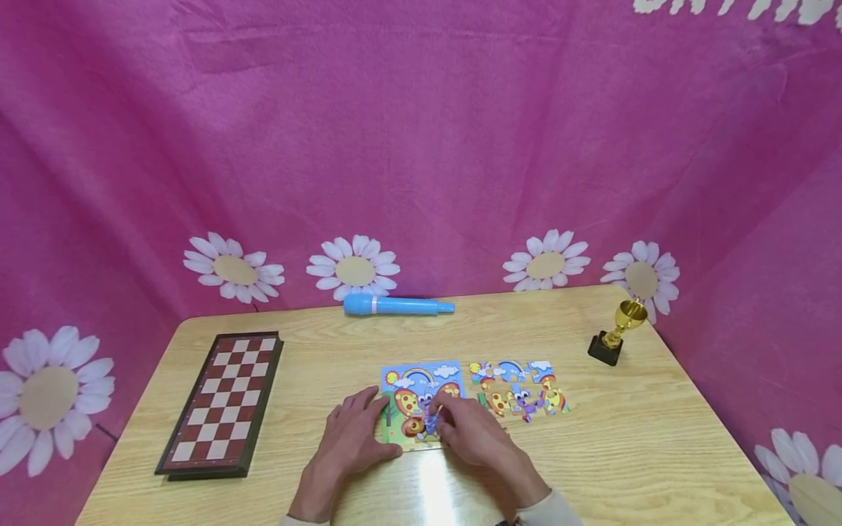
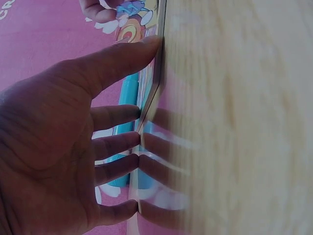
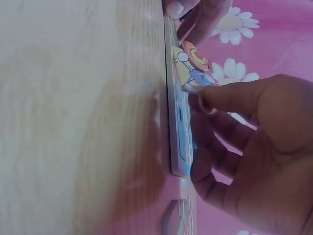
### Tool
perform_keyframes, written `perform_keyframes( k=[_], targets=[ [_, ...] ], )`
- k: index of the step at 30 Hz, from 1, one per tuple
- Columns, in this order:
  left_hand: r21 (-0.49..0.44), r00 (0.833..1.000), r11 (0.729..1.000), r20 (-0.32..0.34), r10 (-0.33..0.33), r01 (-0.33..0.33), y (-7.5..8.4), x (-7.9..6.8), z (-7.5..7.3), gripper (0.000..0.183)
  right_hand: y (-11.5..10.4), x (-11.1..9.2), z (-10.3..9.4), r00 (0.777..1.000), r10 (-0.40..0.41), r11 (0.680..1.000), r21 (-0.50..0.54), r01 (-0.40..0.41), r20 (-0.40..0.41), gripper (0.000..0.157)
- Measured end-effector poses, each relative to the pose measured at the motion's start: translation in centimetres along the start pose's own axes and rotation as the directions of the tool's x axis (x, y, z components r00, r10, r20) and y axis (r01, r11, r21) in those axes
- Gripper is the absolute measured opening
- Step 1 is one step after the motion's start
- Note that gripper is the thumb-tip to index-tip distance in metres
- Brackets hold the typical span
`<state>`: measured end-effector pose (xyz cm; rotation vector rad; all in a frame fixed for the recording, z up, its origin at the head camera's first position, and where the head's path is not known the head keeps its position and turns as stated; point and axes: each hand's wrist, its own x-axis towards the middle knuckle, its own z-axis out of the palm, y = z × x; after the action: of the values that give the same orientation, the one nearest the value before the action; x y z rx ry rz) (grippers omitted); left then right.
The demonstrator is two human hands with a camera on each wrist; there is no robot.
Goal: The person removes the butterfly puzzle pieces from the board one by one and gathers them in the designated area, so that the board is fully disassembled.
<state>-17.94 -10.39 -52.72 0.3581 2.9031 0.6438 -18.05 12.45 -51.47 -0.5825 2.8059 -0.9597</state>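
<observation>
A jigsaw puzzle board (image 1: 388, 402) with a butterfly, rainbow and sun lies between the two hands. My left hand (image 1: 353, 433) steadies its left side. In the left wrist view the left thumb rests on the board's front edge, and the spread fingertips touch the table. Over the lower middle of the board, my right hand (image 1: 475, 431) pinches a puzzle piece (image 3: 188, 71) between thumb and fingers. That piece shows part of an orange swirl and blue. It is slightly tilted against the board in the right wrist view; whether it is seated cannot be told.
Several loose puzzle pieces (image 1: 524, 403) lie in rows right of the board. A folding chessboard (image 1: 226, 402) sits at the left. At the back is a blue toy microphone (image 1: 401, 305), and a gold trophy cup (image 1: 615, 334) on a black base stands far right.
</observation>
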Motion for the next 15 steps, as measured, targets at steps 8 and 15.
perform_keyframes(
  k=[8,15],
  targets=[
    [-0.007,1.000,1.000,0.017,-0.004,0.004,0.0,-0.1,0.0,0.087,1.0,-0.7,-0.9,0.997,0.022,0.996,0.086,-0.015,-0.077,0.015],
    [-0.014,1.000,1.000,0.027,-0.009,0.010,0.0,-0.1,0.1,0.086,2.2,-1.9,-2.3,0.989,0.103,0.984,0.156,-0.087,-0.103,0.014]
  ],
)
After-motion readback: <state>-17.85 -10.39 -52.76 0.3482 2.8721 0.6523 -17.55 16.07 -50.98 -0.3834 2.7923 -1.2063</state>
